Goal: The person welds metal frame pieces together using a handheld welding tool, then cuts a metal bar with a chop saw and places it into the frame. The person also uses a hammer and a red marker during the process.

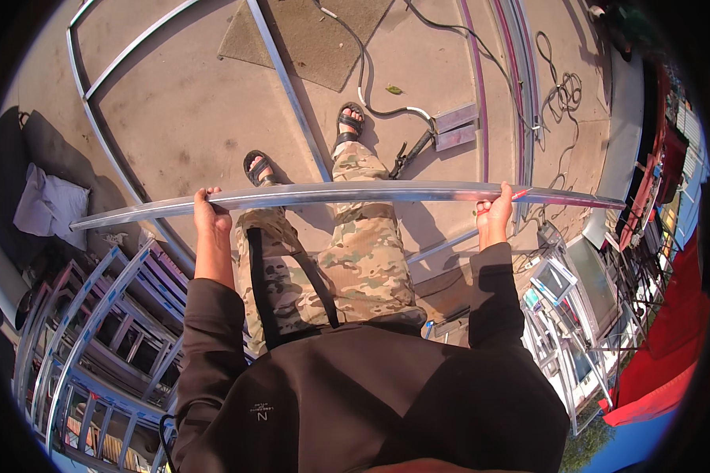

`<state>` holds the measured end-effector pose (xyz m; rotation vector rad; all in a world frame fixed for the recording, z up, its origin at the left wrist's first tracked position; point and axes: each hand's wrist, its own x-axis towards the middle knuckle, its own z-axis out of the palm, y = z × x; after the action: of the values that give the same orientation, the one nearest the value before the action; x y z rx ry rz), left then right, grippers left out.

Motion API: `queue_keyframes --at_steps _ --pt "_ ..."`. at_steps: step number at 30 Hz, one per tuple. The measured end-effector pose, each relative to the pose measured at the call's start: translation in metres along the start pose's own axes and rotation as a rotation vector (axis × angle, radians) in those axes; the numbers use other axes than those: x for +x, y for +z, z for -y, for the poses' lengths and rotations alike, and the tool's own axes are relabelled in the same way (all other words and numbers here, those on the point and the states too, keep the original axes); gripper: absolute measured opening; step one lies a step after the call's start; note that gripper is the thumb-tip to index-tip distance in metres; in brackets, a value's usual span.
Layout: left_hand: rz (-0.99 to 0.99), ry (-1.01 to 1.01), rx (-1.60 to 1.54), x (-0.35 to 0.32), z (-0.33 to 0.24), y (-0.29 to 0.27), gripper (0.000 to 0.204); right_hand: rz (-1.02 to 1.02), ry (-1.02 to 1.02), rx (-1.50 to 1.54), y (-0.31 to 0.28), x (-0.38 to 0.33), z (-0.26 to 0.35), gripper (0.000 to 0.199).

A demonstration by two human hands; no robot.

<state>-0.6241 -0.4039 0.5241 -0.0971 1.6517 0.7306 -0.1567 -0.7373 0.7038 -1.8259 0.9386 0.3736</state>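
Note:
I hold a long silver metal bar [355, 193] level in front of me, running from left to right across the view. My left hand [211, 213] grips it near its left part, and my right hand [495, 214] grips it near the right, where a red mark shows on the bar. Below the bar are my legs in camouflage trousers and my sandalled feet on the concrete floor.
A metal frame [288, 87] lies flat on the floor ahead, with a mat [308, 35] and cables [371, 87] beyond it. Stacked metal frames [95, 331] stand at the lower left. More frames [568, 315] and red cloth [670, 347] are at the right. A tool [410, 154] lies near my right foot.

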Motion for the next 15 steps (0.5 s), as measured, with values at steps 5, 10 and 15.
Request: queue_keyframes --at_steps 5,10,15 --pt "-0.104 0.008 0.029 0.063 -0.018 -0.01 0.009 0.098 0.022 0.088 0.025 0.026 -0.033 0.031" --pt "-0.28 0.144 -0.036 0.133 -0.001 0.005 0.016 0.128 -0.052 -0.016 0.094 0.127 -0.036 0.033" --pt "-0.393 0.09 0.036 0.189 0.05 0.028 0.013 0.254 -0.103 -0.238 0.169 0.227 -0.086 0.031"
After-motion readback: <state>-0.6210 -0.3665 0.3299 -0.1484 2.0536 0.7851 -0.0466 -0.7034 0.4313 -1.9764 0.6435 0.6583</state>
